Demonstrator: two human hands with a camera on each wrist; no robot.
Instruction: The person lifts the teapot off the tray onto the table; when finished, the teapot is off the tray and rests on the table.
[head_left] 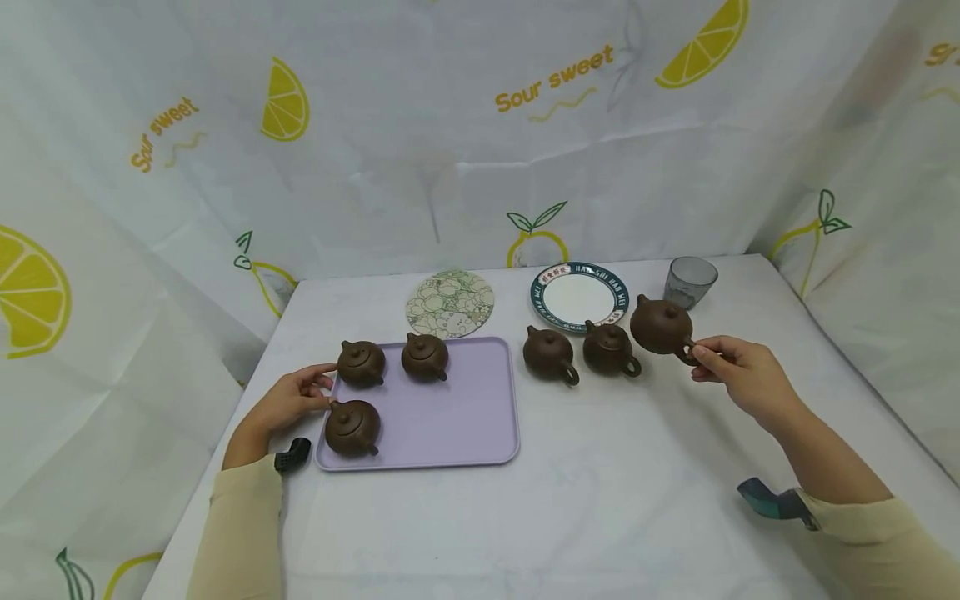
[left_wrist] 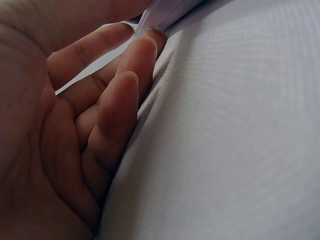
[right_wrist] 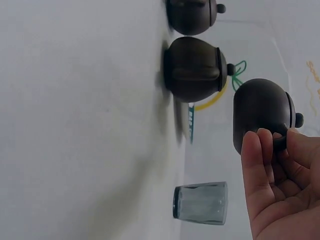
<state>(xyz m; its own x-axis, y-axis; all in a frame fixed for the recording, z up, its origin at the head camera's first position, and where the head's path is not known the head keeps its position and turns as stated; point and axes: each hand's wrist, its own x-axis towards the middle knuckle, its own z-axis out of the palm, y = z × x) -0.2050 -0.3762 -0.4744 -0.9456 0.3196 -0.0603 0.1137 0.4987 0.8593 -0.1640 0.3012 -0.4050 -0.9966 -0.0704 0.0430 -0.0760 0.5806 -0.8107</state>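
Note:
My right hand (head_left: 746,375) pinches the handle of a brown teapot (head_left: 662,327) and holds it above the table, spout pointing left. Two more brown teapots, a middle one (head_left: 611,347) and a left one (head_left: 550,354), stand just left of it. At the far left, my left hand (head_left: 296,398) holds the left rim of a lavender tray (head_left: 450,408) between thumb and fingers. On that tray sit three brown teapots: one at the back left (head_left: 362,364), one at the back middle (head_left: 425,357), one at the front left (head_left: 352,427). The left wrist view shows curved fingertips (left_wrist: 150,47) against the tray's edge.
A grey drinking glass (head_left: 688,282) stands behind the raised teapot. Further back lie a white plate (head_left: 580,297) with a dark green rim and a round patterned mat (head_left: 450,304). Printed cloth walls (head_left: 420,167) surround the white table.

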